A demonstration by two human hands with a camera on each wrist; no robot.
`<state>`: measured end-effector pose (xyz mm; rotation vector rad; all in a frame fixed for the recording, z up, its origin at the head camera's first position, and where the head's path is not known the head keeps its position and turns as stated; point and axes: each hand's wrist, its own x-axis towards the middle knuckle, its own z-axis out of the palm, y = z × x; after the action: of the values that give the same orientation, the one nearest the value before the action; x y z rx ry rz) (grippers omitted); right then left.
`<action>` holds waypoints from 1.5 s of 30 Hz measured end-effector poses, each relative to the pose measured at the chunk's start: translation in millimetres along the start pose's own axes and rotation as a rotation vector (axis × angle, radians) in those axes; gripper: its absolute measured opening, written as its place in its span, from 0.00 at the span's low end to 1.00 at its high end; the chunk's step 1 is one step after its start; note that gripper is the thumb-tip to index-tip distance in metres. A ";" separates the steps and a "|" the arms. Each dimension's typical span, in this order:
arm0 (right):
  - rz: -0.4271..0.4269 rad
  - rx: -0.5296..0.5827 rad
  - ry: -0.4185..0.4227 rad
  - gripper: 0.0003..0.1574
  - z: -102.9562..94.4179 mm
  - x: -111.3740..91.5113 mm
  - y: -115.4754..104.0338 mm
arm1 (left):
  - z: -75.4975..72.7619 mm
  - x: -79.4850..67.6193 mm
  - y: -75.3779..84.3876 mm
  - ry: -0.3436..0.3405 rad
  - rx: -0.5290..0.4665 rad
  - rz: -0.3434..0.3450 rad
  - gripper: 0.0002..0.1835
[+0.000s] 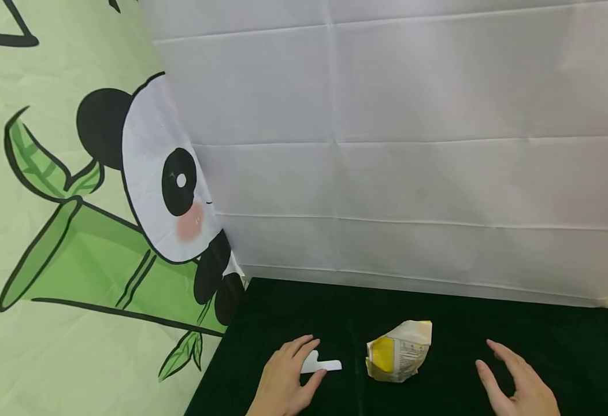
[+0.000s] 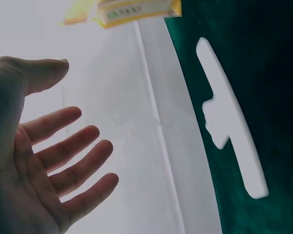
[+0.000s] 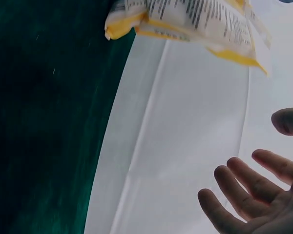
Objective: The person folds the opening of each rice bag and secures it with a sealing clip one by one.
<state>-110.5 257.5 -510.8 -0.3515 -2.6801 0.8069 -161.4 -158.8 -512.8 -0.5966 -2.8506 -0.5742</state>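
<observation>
On the dark green cloth lies a long white bar with a small stub at its middle, like a bag clip. My left hand hovers over its left end in the head view, fingers spread and loosely bent, holding nothing. In the left wrist view the clip shows apart from the fingers. A crumpled white and yellow printed bag stands between my hands, right of the clip. To the right of the bag, my right hand is held with thumb and fingers apart and grips nothing.
Dark green cloth covers the table. A creased white sheet hangs behind it, and a green panda-print sheet borders the left side.
</observation>
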 end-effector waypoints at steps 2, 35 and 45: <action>-0.036 -0.003 0.014 0.34 4.3 -1.4 -6.6 | 0.9 3.2 6.0 -0.021 -0.013 0.018 0.29; -0.191 0.034 0.002 0.33 17.1 -10.6 -58.3 | 19.3 25.5 37.6 -0.193 -0.158 -0.003 0.38; -0.206 0.058 0.003 0.34 17.1 -8.1 -67.0 | 28.6 29.6 49.6 -0.110 -0.123 0.004 0.39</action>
<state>-118.8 192.2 -488.1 -0.0604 -2.6287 0.8180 -170.1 -95.0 -515.1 -0.6732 -2.9319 -0.7428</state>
